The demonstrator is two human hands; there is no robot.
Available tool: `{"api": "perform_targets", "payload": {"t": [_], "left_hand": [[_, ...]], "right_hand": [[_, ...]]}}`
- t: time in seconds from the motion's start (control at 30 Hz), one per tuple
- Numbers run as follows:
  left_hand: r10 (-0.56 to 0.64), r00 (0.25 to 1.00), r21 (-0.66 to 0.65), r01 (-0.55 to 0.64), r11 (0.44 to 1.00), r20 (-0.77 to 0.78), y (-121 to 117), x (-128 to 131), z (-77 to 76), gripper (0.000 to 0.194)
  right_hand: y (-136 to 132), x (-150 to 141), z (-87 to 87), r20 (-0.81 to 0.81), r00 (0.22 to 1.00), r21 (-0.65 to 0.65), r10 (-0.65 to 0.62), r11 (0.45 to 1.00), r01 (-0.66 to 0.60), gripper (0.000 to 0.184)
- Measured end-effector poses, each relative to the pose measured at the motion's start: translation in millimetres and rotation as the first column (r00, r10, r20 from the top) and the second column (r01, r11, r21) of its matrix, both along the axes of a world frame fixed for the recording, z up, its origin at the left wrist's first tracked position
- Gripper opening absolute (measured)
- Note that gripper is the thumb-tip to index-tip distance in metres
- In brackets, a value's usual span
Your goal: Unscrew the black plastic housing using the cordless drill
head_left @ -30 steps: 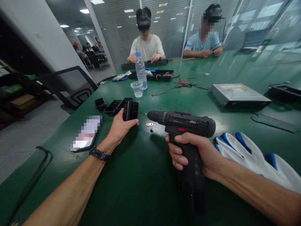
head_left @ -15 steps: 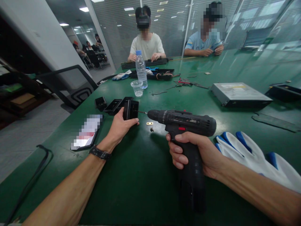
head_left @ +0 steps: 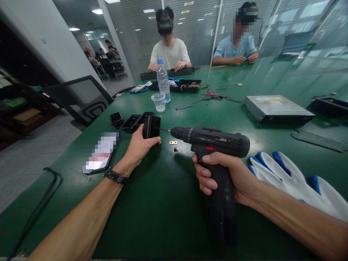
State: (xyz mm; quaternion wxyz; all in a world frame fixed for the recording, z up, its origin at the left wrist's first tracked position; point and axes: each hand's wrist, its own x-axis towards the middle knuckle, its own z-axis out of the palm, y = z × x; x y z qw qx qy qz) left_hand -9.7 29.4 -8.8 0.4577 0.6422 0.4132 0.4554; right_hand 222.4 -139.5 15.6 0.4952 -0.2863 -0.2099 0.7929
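Observation:
My right hand [head_left: 217,174] is wrapped round the grip of a black cordless drill [head_left: 214,139], its index finger by the trigger. The drill points left, and its thin bit reaches into a black plastic box-shaped part [head_left: 152,127]. That part is gripped by my left hand [head_left: 140,143], thumb along its lower edge, and is tipped so its open side faces the drill. Where the bit's tip meets the part is too small to make out. Just below the bit lie a small brass plate [head_left: 173,143] with two holes and a little heap of screws [head_left: 175,149].
More black boxes [head_left: 132,123] stand behind my left hand, and a phone [head_left: 102,154] lies left of it. A plastic cup [head_left: 158,102] and a water bottle [head_left: 163,81] stand farther back. To the right are a metal drive [head_left: 278,108] and gloves [head_left: 293,177]. Two people sit opposite.
Almost nothing differs. Both hands, the drill and the black part keep their places, with only a very slight shift of the view.

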Motion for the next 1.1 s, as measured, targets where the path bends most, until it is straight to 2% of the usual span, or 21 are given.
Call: {"api": "perform_targets", "payload": {"t": [0.53,1.1], "left_hand": [[0.010,0.999,-0.045,-0.009,0.999,0.033,-4.1,2.5,4.5,0.054],[0.010,1.000,-0.025,-0.010,1.000,0.015,-4.1,1.4,3.5,0.056]], "right_hand": [[-1.0,0.6,1.1,0.012,1.000,-0.009,0.001,1.000,-0.001,0.013],[0.7,0.3,-2.7,0.003,1.000,-0.002,0.022,1.000,-0.022,0.012]]}}
